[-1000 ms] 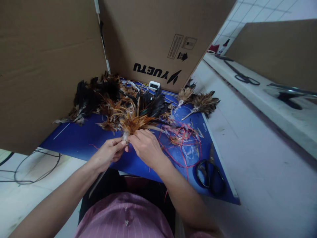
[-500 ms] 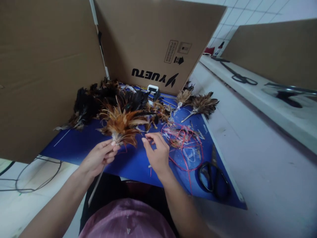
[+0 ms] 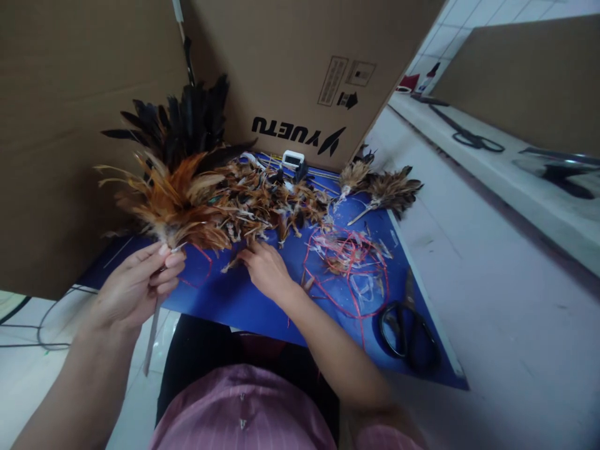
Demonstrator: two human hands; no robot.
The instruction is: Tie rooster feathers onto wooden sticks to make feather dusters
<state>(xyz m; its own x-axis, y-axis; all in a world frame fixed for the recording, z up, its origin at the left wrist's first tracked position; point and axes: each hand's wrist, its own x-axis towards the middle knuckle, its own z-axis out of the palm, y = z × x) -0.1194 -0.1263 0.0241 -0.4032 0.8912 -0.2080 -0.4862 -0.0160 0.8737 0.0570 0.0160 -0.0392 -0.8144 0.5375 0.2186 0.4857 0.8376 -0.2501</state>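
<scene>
My left hand [image 3: 135,284] is closed on the stem of a feather duster [image 3: 173,169], a bunch of orange-brown and black feathers on a thin stick, raised at the left above the blue mat [image 3: 244,300]. My right hand [image 3: 265,269] rests on the mat with its fingers curled on a small brown feather at the edge of a heap of loose feathers [image 3: 262,200]. Whether it grips the feather I cannot make out clearly. A tangle of red string [image 3: 349,262] lies just right of that hand.
Black scissors [image 3: 407,325] lie at the mat's right edge. Two small feather bundles [image 3: 375,187] sit at the far right corner. Cardboard walls [image 3: 300,69] stand behind and left. A small white device [image 3: 293,160] is at the back. Cables lie on the floor at left.
My left hand has lifted the feather bunch up and to the left. My right hand let go of it and reached forward down to the loose feathers on the mat.
</scene>
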